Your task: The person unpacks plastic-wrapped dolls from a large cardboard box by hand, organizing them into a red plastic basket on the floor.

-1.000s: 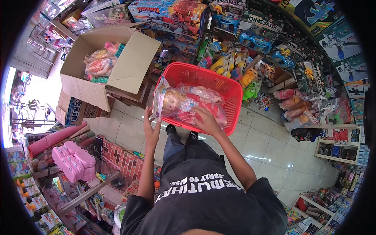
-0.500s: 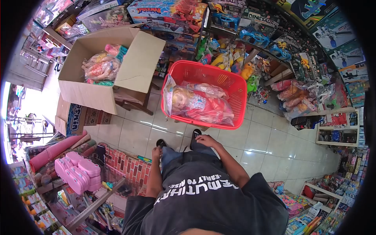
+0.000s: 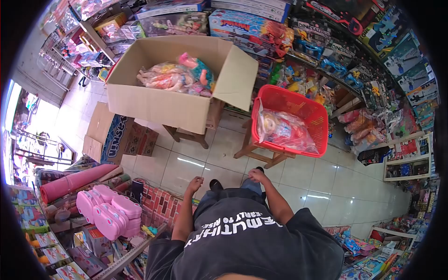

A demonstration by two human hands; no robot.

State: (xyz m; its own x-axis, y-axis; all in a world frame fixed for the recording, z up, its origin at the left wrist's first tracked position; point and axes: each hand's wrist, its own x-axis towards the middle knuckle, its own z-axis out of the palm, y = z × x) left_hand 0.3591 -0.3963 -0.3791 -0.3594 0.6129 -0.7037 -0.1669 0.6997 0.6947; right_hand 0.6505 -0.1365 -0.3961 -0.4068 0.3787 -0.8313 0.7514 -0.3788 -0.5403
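- Left hand (image 3: 195, 183) hangs by the hip, fingers loosely curled, holding nothing; the right hand (image 3: 256, 175) is likewise half-curled and empty, just in front of the waist.
- Ahead of the right hand, apart from it, a red basket (image 3: 298, 95) sits on a wooden stool (image 3: 268, 160), probably raised for easy reach.
- Bagged dolls (image 3: 284, 130) lie flat inside it, covering its bottom.
- Left of the basket, a cardboard box (image 3: 158, 107) stands with its flaps open, heaped with more wrapped toys (image 3: 172, 77), likely stock.
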